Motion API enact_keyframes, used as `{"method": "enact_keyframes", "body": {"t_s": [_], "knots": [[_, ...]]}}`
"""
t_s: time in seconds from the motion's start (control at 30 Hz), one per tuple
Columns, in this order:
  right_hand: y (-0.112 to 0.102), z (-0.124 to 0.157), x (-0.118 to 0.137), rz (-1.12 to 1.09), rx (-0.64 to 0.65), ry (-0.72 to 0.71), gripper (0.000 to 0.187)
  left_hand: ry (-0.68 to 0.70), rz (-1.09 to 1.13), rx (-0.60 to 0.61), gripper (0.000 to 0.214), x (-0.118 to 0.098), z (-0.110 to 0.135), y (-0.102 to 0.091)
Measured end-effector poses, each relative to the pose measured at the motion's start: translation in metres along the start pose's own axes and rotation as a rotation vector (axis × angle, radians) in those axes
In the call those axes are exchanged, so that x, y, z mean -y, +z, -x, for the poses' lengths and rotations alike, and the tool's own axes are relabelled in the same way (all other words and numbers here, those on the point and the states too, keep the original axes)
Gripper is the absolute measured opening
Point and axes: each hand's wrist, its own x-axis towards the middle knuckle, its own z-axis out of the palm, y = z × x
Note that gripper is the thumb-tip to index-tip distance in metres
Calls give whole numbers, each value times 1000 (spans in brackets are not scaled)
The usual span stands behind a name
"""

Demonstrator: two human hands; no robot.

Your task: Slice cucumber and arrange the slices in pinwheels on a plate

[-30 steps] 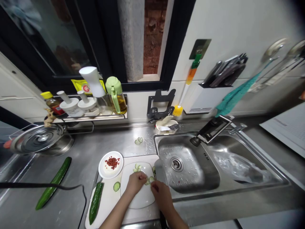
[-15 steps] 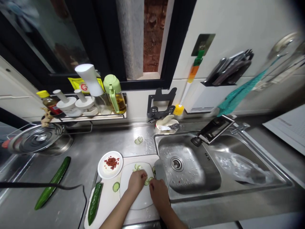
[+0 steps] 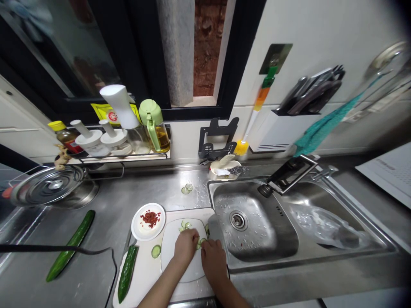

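On a white square plate (image 3: 173, 261) lie thin cucumber slices (image 3: 185, 224) at the far side. My left hand (image 3: 186, 244) is over the middle of the plate, fingers closed in a pinch at a slice. Just right of it my right hand (image 3: 213, 259) pinches at a cucumber slice (image 3: 201, 242) by the plate's right edge. The fingers partly hide these slices. A wide knife blade (image 3: 217, 226) lies beyond my right hand, with more slices against its left side. The plate rests on a white cutting board (image 3: 146, 278). One loose cucumber slice (image 3: 156, 251) sits left of the plate.
A cut cucumber (image 3: 127, 273) and a white dish (image 3: 136, 226) of red berries are on the board's left. A whole cucumber (image 3: 72, 246) lies farther left, crossed by a black cable (image 3: 58, 249). To the right is a steel sink (image 3: 257, 244). Behind, slices (image 3: 186, 188) lie on the counter.
My left hand has shifted very slightly to the right, still pinching over the plate. The right hand stays by the plate's right edge with little movement.
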Motion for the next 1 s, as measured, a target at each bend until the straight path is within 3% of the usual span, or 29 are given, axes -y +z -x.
{"method": "enact_keyframes", "body": {"t_s": [0.33,0.53,0.67,0.8,1.0], "knots": [[20,-2,-10,28,-66,-40,22,8,-20,-31,19,-1,5,3],[9,1,-9,-4,-75,-57,21,20,2,-42,18,-3,6,0],[-1,5,-12,-31,-78,-70,23,37,29,-91,20,1,13,-11],[-5,10,-16,-35,-77,-67,22,21,100,-233,21,22,33,-31],[2,19,-18,-76,-94,-116,18,-133,119,-456,20,82,68,-52]]}}
